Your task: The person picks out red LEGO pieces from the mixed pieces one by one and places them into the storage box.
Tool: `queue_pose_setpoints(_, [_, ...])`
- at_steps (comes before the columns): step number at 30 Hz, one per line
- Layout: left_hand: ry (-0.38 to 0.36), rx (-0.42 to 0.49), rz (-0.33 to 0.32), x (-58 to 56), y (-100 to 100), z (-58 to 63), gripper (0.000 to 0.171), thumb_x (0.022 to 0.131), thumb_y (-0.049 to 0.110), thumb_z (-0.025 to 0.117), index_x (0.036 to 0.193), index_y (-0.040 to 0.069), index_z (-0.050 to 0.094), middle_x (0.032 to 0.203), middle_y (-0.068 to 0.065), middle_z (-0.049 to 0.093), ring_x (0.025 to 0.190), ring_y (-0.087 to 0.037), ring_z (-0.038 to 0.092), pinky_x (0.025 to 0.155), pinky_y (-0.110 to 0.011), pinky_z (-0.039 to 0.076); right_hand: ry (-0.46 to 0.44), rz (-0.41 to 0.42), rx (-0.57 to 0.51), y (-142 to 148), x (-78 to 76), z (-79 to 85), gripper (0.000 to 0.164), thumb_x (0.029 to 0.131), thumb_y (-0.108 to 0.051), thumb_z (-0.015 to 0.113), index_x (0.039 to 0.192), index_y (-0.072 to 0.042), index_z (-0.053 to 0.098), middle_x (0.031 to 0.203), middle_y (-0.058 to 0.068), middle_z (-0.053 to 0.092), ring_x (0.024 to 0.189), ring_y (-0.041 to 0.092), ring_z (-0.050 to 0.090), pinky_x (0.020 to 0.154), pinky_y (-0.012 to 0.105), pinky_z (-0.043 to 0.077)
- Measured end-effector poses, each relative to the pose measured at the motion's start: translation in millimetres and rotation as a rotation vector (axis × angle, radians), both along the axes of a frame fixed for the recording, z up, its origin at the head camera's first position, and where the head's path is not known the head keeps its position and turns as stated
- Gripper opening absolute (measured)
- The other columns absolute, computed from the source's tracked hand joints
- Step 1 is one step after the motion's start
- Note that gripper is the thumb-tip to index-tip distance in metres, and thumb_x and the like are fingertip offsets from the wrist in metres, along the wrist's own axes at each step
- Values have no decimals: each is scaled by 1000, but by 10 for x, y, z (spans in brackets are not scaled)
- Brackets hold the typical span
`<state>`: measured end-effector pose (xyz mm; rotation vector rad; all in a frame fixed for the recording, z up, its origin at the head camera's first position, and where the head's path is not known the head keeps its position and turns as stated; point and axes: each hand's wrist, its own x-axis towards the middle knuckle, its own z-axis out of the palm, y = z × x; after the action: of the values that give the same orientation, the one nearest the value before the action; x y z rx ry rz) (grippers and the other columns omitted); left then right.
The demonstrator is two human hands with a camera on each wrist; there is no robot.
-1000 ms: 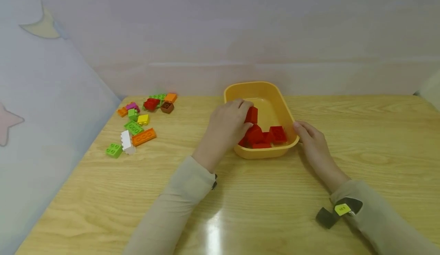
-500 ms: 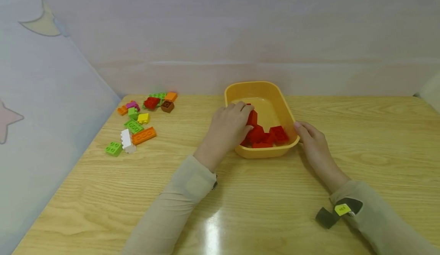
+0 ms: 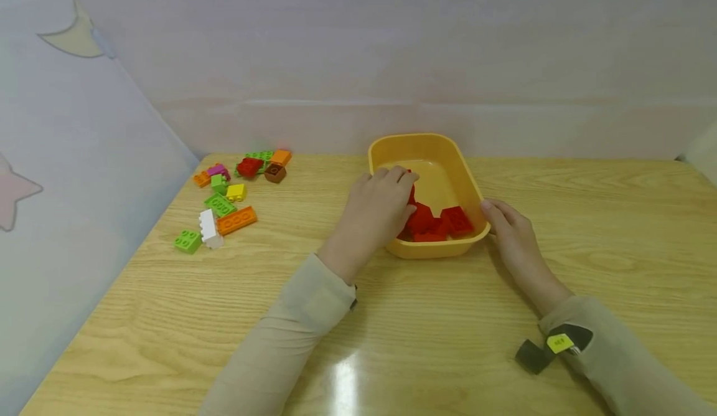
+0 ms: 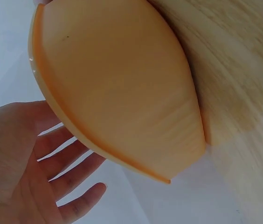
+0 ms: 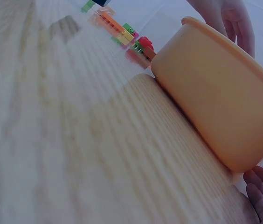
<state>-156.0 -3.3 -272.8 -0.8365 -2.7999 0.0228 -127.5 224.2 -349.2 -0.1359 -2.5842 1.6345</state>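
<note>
An orange-yellow plastic box (image 3: 434, 251) stands on the table. Several red toy bricks (image 3: 457, 220) lie in its near end. My left hand (image 3: 375, 207) reaches over the box's left rim, with a red brick (image 3: 412, 195) showing between fingers and thumb; the hand covers most of that brick. In the left wrist view the box wall (image 4: 117, 84) hides what the fingertips touch. At the box's near right corner my right hand (image 3: 512, 235) grips the edge, thumb at the rim and fingers against the outside, low on the wall in the right wrist view.
Loose toy bricks lie at the table's left side: a white brick (image 3: 210, 228), an orange brick (image 3: 238, 220), a yellow brick (image 3: 236, 192), a brown brick (image 3: 275, 173), a red brick (image 3: 249, 167) and several green ones. A wall (image 3: 336, 123) rises behind the wooden table (image 3: 426, 335).
My left hand has shifted slightly right and lower inside the box, and less of the red brick at its fingers shows. The right hand stays at the box's corner.
</note>
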Motion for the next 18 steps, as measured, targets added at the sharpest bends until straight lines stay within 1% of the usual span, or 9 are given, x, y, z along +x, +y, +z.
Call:
queue_pose_setpoints(3, [10,32,-7,-10,-17,13,49,87,36,61,130,15,54,129,-2,60,114,-19,56,94,-34,52,0,1,3,2,2,2,63,97,-49,35,135,1,46,123,4,52,87,-9,54,74,1,44])
queue_pose_setpoints(6, [47,75,-23,-41,-50,14,42,89,32,61,126,13,58,124,-3,64,110,-20,59,95,-34,53,-3,1,4,2,1,5,64,97,-49,35,135,1,46,124,6,51,87,-9,55,74,1,43])
queue_pose_setpoints(10, [136,162,-49,-103,-90,-12,29,90,27,58,115,13,64,112,-3,70,98,-19,63,86,-32,56,-4,1,2,3,0,6,64,97,-49,36,135,1,46,122,3,52,88,-8,54,75,2,43])
queue_pose_setpoints(12, [169,207,-61,-126,-103,-27,25,91,25,57,111,13,66,107,-3,71,92,-19,63,82,-31,57,-4,-1,3,4,0,7,64,97,-49,36,135,1,46,123,3,52,88,-8,54,75,2,43])
queue_pose_setpoints(15, [203,236,-70,-150,-117,-54,22,91,23,56,107,14,67,103,-2,71,87,-18,63,77,-31,57,-7,-5,14,1,1,8,64,97,-49,35,136,1,46,127,9,52,89,-9,53,75,2,42])
queue_pose_setpoints(18, [207,238,-68,-154,-125,-69,22,91,23,57,107,14,68,103,-1,71,87,-18,62,78,-31,56,-14,-8,26,-1,3,11,65,97,-50,34,137,0,45,131,15,50,89,-9,52,77,4,41])
